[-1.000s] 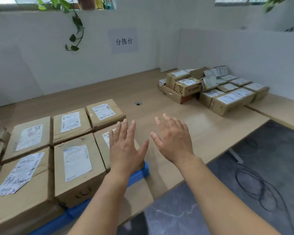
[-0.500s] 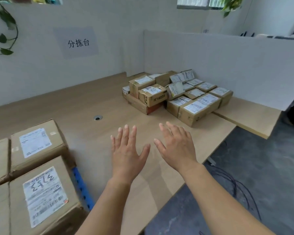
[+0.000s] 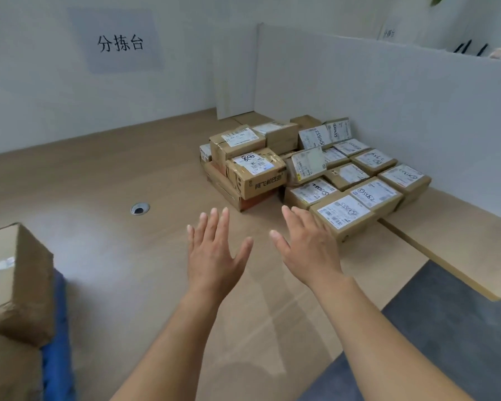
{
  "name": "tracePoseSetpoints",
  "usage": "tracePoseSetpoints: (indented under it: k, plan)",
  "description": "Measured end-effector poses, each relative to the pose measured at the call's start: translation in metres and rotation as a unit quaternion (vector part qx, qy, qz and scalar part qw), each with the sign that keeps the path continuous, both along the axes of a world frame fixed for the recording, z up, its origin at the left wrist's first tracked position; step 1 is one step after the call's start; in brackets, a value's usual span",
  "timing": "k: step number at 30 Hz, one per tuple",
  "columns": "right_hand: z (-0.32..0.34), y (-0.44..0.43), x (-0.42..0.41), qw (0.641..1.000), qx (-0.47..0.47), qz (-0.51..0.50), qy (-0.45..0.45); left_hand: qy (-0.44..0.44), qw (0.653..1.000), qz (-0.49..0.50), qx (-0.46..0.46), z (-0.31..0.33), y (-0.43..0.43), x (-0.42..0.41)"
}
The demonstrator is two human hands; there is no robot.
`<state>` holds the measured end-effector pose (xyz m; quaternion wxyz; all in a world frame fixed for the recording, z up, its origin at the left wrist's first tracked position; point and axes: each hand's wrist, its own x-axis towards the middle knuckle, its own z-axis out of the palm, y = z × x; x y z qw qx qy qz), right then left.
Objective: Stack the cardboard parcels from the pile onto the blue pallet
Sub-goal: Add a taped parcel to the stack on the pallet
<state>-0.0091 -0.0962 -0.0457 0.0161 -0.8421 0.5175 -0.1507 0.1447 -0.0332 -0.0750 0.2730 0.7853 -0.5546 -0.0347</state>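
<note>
Head view: parcels [image 3: 15, 282] on blue pallet [image 3: 57, 342]

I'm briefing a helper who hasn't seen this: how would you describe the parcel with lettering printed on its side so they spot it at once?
Find the far corner of the wooden table, where the pile sits against the white partition. At the pile's front left, the parcel rests on a flat orange-sided carton. It alone has black characters printed on its side.
</note>
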Motion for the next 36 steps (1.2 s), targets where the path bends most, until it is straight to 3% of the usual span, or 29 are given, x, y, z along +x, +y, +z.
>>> tracePoseSetpoints:
  k: [14, 21, 29, 36]
  plan:
    - [-0.014, -0.169, 0.004, 0.99, 0.122, 0.053, -0.039, 0.077, 0.989, 0.095, 0.086, -0.008, -0.124, -0.001]
    - [-0.034, -0.245, 0.017, 0.981, 0.179, 0.069, -0.029, 0.167, 0.971, 0.135, 0.108, -0.01, -0.187, 0.001]
    - [-0.042, -0.283, 0.041, 0.965, 0.23, 0.058, -0.111, 0.364, 0.917, 0.162, 0.026, -0.021, -0.239, 0.013]
    - [-0.054, -0.287, 0.047, 0.956, 0.261, 0.035, -0.13, 0.445, 0.876, 0.186, -0.021, -0.024, -0.238, 0.011]
